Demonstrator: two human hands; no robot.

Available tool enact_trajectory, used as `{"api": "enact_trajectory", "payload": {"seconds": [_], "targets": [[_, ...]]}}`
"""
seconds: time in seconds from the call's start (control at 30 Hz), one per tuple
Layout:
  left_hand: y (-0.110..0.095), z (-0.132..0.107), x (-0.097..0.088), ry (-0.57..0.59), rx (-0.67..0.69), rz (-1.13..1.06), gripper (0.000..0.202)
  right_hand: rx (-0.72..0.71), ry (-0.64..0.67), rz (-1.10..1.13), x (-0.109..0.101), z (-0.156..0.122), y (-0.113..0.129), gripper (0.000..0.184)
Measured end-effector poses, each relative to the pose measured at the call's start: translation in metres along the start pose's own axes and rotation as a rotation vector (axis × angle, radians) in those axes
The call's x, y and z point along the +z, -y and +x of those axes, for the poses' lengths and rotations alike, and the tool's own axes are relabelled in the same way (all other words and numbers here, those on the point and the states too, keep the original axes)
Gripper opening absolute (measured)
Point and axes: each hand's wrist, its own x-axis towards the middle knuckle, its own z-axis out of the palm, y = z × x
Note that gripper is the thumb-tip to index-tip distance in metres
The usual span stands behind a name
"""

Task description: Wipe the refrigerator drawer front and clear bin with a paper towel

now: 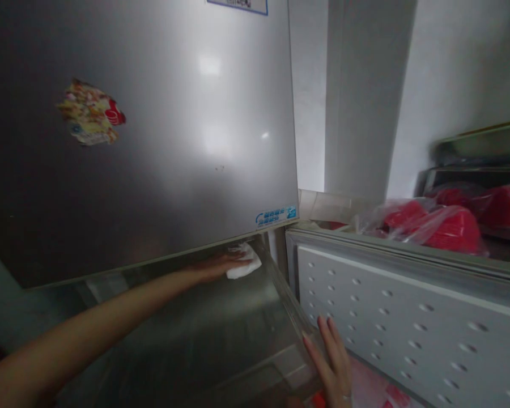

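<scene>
My left hand (219,266) reaches far forward and presses a white cloth (245,262) against the top of a lower silver fridge door (187,334), just under the bottom edge of the upper door (153,141). Its fingers lie flat on the cloth. My right hand (332,362) is at the bottom of the view, fingers stretched out, resting on the edge of that lower door beside a white perforated panel (408,323).
A colourful sticker (91,116) and a small blue label (276,216) sit on the upper door. Red items in clear plastic bags (442,224) lie on a shelf at the right. White wall and a pillar (361,96) stand behind.
</scene>
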Motion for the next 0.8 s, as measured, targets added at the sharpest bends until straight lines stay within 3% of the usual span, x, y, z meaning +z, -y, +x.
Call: {"api": "enact_trajectory", "payload": {"seconds": [0.2, 0.33, 0.5, 0.67, 0.8], "targets": [[-0.062, -0.023, 0.005, 0.135, 0.075, 0.286, 0.066, -0.022, -0.031, 0.005, 0.002, -0.001, -0.007, 0.080], [-0.099, -0.039, 0.009, 0.117, 0.130, 0.415, 0.067, -0.104, -0.035, 0.002, -0.002, 0.002, -0.007, 0.078], [-0.128, -0.056, 0.012, 0.068, 0.309, 0.480, 0.056, -0.022, -0.011, 0.021, -0.009, 0.010, 0.003, 0.069], [-0.140, -0.071, 0.015, -0.027, 0.429, 0.446, 0.052, 0.022, 0.006, 0.031, -0.012, 0.006, 0.008, 0.074], [-0.121, -0.071, 0.014, -0.054, 0.535, 0.399, 0.048, 0.082, 0.007, 0.042, -0.013, 0.001, 0.010, 0.076]]}}
